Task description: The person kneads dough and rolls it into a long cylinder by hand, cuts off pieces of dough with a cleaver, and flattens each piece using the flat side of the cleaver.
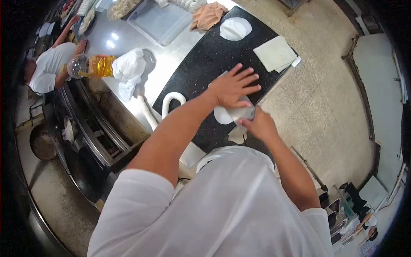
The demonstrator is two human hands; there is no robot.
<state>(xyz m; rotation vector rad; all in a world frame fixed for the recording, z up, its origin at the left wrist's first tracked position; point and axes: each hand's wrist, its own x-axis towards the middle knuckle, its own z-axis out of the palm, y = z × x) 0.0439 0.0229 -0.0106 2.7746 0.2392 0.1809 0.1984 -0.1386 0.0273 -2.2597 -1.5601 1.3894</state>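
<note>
My left hand (234, 88) lies flat with its fingers spread, over a flat, greyish, blade-like piece (245, 112) above the black worktop (201, 77). The near end of that piece is in the closed fingers of my right hand (260, 125); its exact kind is blurred and partly covered. A round white dough sheet (222, 115) shows beside and partly under it. Left of my forearm lies a bent white dough rope (174, 97), its lower part hidden by the arm. Several thin white rounds (235, 29) are piled at the far end of the worktop.
Folded white cloths (275, 53) lie at the right edge, a brown cloth (208, 16) at the far edge. On the steel table stand a clear plastic tray (160, 21) and an oil bottle (102, 65) near a white bundle (128, 66). A co-worker (55, 64) is at left.
</note>
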